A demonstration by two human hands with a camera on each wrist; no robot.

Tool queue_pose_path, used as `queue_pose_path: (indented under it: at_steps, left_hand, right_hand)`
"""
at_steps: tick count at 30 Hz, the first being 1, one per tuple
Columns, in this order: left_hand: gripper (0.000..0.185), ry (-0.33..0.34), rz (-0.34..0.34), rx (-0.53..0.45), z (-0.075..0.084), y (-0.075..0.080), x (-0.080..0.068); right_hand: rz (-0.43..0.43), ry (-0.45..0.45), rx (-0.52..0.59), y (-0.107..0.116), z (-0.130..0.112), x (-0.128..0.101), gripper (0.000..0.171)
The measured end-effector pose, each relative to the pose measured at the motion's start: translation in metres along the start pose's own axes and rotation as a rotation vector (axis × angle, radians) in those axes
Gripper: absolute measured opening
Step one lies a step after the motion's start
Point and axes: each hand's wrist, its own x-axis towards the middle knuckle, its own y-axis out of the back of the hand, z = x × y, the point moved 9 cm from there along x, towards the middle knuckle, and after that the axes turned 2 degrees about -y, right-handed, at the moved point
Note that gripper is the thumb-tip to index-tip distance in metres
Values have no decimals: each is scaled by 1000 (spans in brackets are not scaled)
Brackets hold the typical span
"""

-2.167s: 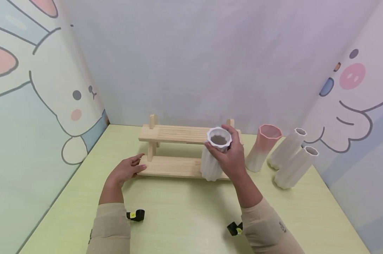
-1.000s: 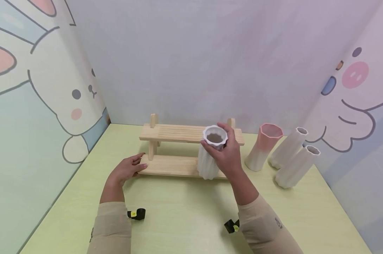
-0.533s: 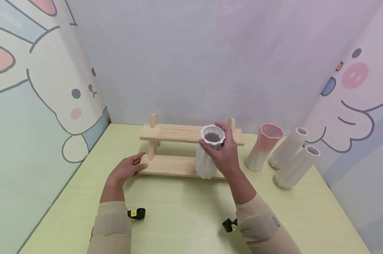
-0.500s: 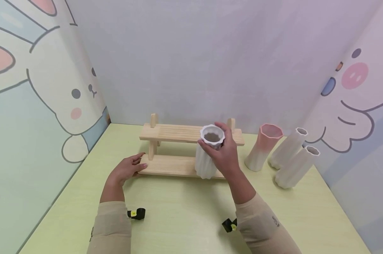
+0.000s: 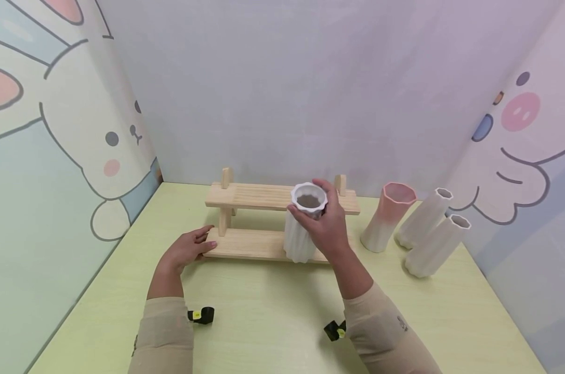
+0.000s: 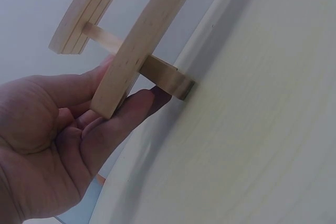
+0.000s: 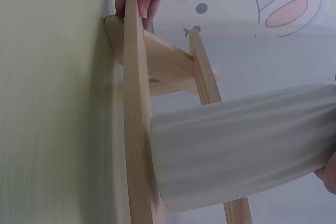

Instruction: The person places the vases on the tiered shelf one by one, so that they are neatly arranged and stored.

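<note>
In the head view a white fluted vase point(image 5: 299, 236) stands near the right end of the lower board of a two-tier wooden shelf point(image 5: 251, 244). My right hand point(image 5: 328, 224) grips it around the top, thumb in front just below the scalloped rim. The right wrist view shows the base of the vase point(image 7: 231, 150) at the lower board, touching or very close to it. My left hand point(image 5: 187, 250) holds the left end of that board. In the left wrist view, the thumb of my left hand point(image 6: 58, 124) is above the board and fingers lie beneath.
Right of the shelf stand a pink-and-white vase point(image 5: 387, 218) and two white vases, one behind point(image 5: 422, 218) and one in front point(image 5: 436, 246). The upper board point(image 5: 259, 196) sits behind and above. A pale back wall point(image 5: 282, 104) closes off the table point(image 5: 263, 311).
My right hand has shifted the white vase a little to the left along the lower board, keeping its grip. My left hand has stayed at the board's left end.
</note>
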Motion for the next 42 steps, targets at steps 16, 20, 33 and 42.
queue_pose_path:
  at_steps: [16,20,33,42]
  left_hand:
    - [75,3,7,2,-3,1,2]
    - [76,-12,1,9,-2,1,2]
    - [72,-29,-26,-11,14,-3,-8]
    - [71,-23,-20,-14,4,-1,-1]
  right_hand:
    - [17,18,-61,-6,-2,1,71]
    - [10,10,-57,-8,-2,3,72]
    - [4,36,-69,-17,-9,4,72]
    - [-26,31,-48,-24,-9,6,73]
